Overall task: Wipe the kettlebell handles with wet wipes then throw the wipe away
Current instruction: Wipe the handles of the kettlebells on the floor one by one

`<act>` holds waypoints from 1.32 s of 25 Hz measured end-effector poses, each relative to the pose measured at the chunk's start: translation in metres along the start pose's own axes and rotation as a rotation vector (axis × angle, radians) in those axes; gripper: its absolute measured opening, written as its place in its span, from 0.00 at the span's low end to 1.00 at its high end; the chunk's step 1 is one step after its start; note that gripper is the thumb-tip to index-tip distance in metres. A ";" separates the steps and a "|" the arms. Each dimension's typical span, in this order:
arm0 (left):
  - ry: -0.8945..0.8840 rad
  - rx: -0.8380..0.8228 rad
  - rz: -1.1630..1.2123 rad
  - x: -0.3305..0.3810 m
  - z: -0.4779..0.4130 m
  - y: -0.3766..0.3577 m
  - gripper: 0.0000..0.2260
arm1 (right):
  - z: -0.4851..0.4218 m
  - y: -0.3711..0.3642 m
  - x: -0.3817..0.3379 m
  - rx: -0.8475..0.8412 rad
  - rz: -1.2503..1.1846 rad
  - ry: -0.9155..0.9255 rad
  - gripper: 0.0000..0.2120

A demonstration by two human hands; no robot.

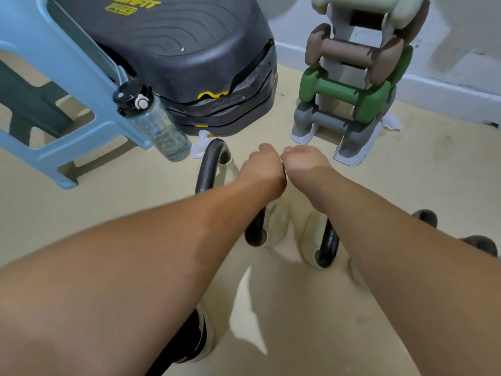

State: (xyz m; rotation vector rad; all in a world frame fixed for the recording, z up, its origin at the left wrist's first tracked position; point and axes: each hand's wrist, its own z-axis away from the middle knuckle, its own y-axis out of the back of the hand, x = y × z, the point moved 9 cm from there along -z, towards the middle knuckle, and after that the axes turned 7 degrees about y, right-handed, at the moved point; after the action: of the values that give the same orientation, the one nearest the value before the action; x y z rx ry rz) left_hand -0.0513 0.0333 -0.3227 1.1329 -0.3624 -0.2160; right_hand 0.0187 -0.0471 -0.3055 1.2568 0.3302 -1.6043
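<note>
Both hands blurred mid-frame: left hand (261,165) and right hand (303,160) seen from behind, fingers hidden, so can't tell what they hold, if anything. Forearms cover most of the kettlebells; only bits of black handle (210,165) show. Blue stool (67,77) cut off at left edge, black step platform (176,36) at top edge, dumbbell rack (355,85) at top too. Dark shape (425,217) at right edge unclear.
</note>
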 end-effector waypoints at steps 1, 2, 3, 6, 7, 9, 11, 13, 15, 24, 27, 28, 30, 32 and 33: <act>0.003 -0.027 -0.084 0.010 -0.012 0.005 0.07 | -0.001 0.004 0.004 0.069 -0.057 0.002 0.07; -0.011 -0.056 -0.166 0.018 -0.021 0.009 0.01 | 0.000 0.006 0.008 0.129 -0.109 0.018 0.06; -0.026 -0.090 -0.253 0.025 -0.030 0.008 0.04 | 0.000 0.008 0.011 0.166 -0.147 0.033 0.07; -0.108 -0.175 -0.445 0.038 -0.044 -0.005 0.03 | 0.000 0.008 0.019 0.178 -0.222 0.022 0.08; -0.127 -0.172 -0.465 0.041 -0.044 -0.005 0.03 | -0.002 0.007 0.021 0.176 -0.238 0.007 0.08; -0.141 -0.098 -0.403 0.044 -0.040 0.001 0.02 | -0.006 0.010 0.025 0.193 -0.242 -0.015 0.08; -0.120 -0.009 -0.299 0.034 -0.026 0.009 0.04 | -0.006 0.010 0.027 0.200 -0.239 -0.032 0.06; -0.076 0.053 -0.078 0.011 -0.008 0.011 0.06 | -0.004 0.005 0.024 0.187 -0.223 -0.027 0.06; -0.059 0.114 0.246 -0.016 0.016 0.005 0.08 | -0.001 -0.002 0.018 0.159 -0.189 -0.018 0.11; -0.058 0.119 0.618 -0.084 0.122 -0.061 0.31 | 0.005 -0.021 0.018 0.105 -0.159 -0.059 0.19; 0.003 0.095 0.586 -0.072 0.091 -0.035 0.17 | 0.001 -0.020 0.015 0.085 -0.112 -0.005 0.17; 0.047 0.058 0.613 -0.065 0.076 -0.028 0.12 | -0.001 -0.019 0.014 0.080 -0.095 0.018 0.17; 0.138 -0.028 0.653 -0.052 0.044 -0.018 0.13 | -0.002 -0.017 0.013 0.085 -0.087 0.037 0.15; 0.195 -0.185 0.765 -0.038 0.022 -0.015 0.13 | -0.001 -0.013 0.015 0.107 -0.099 0.016 0.14; 0.210 -0.257 0.829 -0.032 0.015 -0.016 0.13 | -0.002 -0.011 0.017 0.122 -0.092 0.002 0.15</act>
State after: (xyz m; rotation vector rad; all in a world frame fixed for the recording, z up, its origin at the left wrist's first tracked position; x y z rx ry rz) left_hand -0.0861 0.0256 -0.3373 0.6701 -0.5671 0.5678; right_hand 0.0124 -0.0504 -0.3244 1.3528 0.2984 -1.7231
